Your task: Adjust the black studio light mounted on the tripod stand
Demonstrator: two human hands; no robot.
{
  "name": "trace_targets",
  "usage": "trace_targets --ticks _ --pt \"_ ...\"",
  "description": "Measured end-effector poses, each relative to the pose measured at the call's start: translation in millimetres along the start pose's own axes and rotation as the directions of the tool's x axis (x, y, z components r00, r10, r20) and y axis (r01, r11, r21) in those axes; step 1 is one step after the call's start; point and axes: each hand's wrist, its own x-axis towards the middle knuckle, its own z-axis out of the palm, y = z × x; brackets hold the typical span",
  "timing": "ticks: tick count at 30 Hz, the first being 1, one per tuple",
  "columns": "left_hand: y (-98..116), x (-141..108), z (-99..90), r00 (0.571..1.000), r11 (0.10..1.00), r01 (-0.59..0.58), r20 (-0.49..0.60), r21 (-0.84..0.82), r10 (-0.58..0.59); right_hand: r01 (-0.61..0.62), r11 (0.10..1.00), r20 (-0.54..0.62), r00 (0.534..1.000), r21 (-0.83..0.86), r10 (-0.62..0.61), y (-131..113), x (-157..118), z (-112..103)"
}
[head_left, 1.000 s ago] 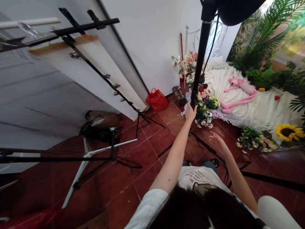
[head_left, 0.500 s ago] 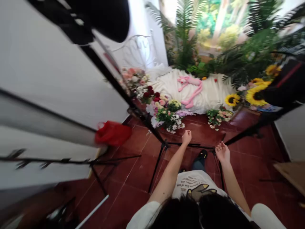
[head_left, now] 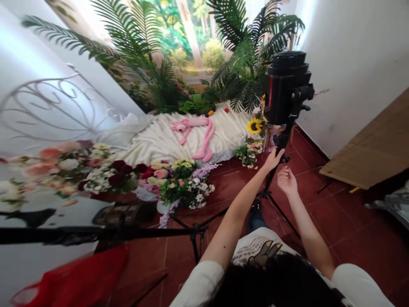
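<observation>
At the bottom centre of the frame is the wearer's white printed T-shirt (head_left: 262,245). Right of centre, the right hand (head_left: 287,182) is partly open, its fingers loosely curled with nothing visible in them, just beside the stand. The left hand (head_left: 273,160) is closed round the upright of a black metal light stand (head_left: 290,123), just below a black cylindrical lamp head (head_left: 284,83) with a red stripe. The stand's legs spread over dark red floor tiles (head_left: 223,181).

At the lower left are a bright red bag (head_left: 83,277) and a second black tubular stand (head_left: 150,233), its pole running to the left edge. Past these, pink, dark red, white and lilac flowers (head_left: 182,185) fill the left and centre. Behind them, a long-limbed pink plush toy (head_left: 194,123) lies on a creased cream blanket (head_left: 153,134). Green palm fronds (head_left: 249,55) stand at the upper centre, before a forest-print backdrop (head_left: 179,25).
</observation>
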Motion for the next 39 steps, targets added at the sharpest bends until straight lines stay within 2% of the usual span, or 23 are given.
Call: trace_targets --ticks 2,5,11,14,16,17,19,22,23,26,27,28,29,31,32,33,34,37,39 --pt "0.9 1.7 7.3 1.0 1.0 0.006 0.006 0.002 -0.006 0.002 0.995 0.034 0.999 0.1 -0.005 -16.1 14.2 10.0" --pt "-1.2 2.4 7.0 1.0 1.0 -0.023 0.016 0.003 0.023 -0.06 0.977 0.082 0.996 0.207 0.044 -33.8 33.5 13.8" --pt "-5.4 1.2 3.7 0.996 0.998 -0.062 0.063 -0.022 0.063 -0.285 0.938 0.182 0.951 0.199 0.25 -52.3 50.8 -1.4" --pt "-6.5 -0.6 4.9 0.996 0.997 -0.069 0.059 -0.034 0.071 -0.243 0.97 0.222 0.945 -0.011 0.239 -57.0 52.4 -6.4" --pt "-6.4 -1.6 5.1 0.997 0.998 -0.055 0.044 -0.031 0.056 -0.109 0.938 0.207 0.961 -0.33 0.185 -61.2 53.2 -7.6" --pt "-6.1 -2.0 4.9 0.998 0.999 -0.045 0.032 -0.029 0.045 -0.024 0.855 0.193 0.971 -0.519 0.144 -64.3 53.5 -7.8" --pt "-5.3 -2.8 4.6 1.0 0.999 -0.022 0.017 -0.024 0.023 0.108 0.597 0.173 0.983 -0.795 0.053 -72.4 53.4 -7.8" --pt "-3.8 -4.3 4.6 0.999 1.0 -0.016 0.033 -0.023 0.016 0.205 0.32 0.187 0.978 -0.925 -0.088 -87.4 49.5 -7.3" --pt "-3.3 -4.8 4.7 0.999 1.0 -0.021 0.04 -0.023 0.022 0.249 0.217 0.217 0.963 -0.944 -0.16 -91.7 47.3 -7.0" --pt "-3.2 -5.6 4.8 0.998 0.999 -0.047 0.052 -0.025 0.048 0.316 -0.24 0.385 0.853 -0.918 -0.351 -98.0 40.8 -5.2" --pt "-4.0 -5.4 4.6 0.997 0.998 -0.056 0.057 -0.026 0.057 0.309 -0.34 0.433 0.813 -0.888 -0.39 -97.4 39.7 -4.2" --pt "-5.3 -5.0 4.3 0.996 0.998 -0.066 0.065 -0.025 0.067 0.305 -0.375 0.455 0.78 -0.876 -0.429 -95.5 39.8 -2.7" --pt "-7.3 -4.3 4.0 0.994 0.997 -0.078 0.074 -0.022 0.079 0.309 -0.364 0.461 0.749 -0.879 -0.476 -92.6 41.3 -0.8" --pt "-13.3 -2.0 3.5 0.991 0.995 -0.102 0.088 -0.008 0.102 0.349 -0.267 0.439 0.694 -0.898 -0.57 -85.1 48.9 4.8" --pt "-16.9 -0.4 3.4 0.99 0.994 -0.113 0.089 0.002 0.113 0.376 -0.209 0.422 0.682 -0.903 -0.597 -81.1 55.2 8.4" --pt "-20.8 1.3 3.4 0.988 0.992 -0.125 0.088 0.012 0.124 0.398 -0.155 0.406 0.69 -0.904 -0.6 -77.2 62.9 12.4" --pt "-24.6 3.2 3.7 0.987 0.99 -0.138 0.087 0.019 0.136 0.409 -0.106 0.391 0.719 -0.906 -0.574 -73.7 71.9 16.5" --pt "-33.5 8.2 5.3 0.982 0.985 -0.168 0.091 0.024 0.165 0.348 0.029 0.309 0.865 -0.937 -0.395 -67.1 101.0 27.3" --pt "-35.7 9.6 6.2 0.982 0.987 -0.157 0.111 0.015 0.154 0.314 0.115 0.277 0.926 -0.943 -0.257 -66.3 116.8 32.2"
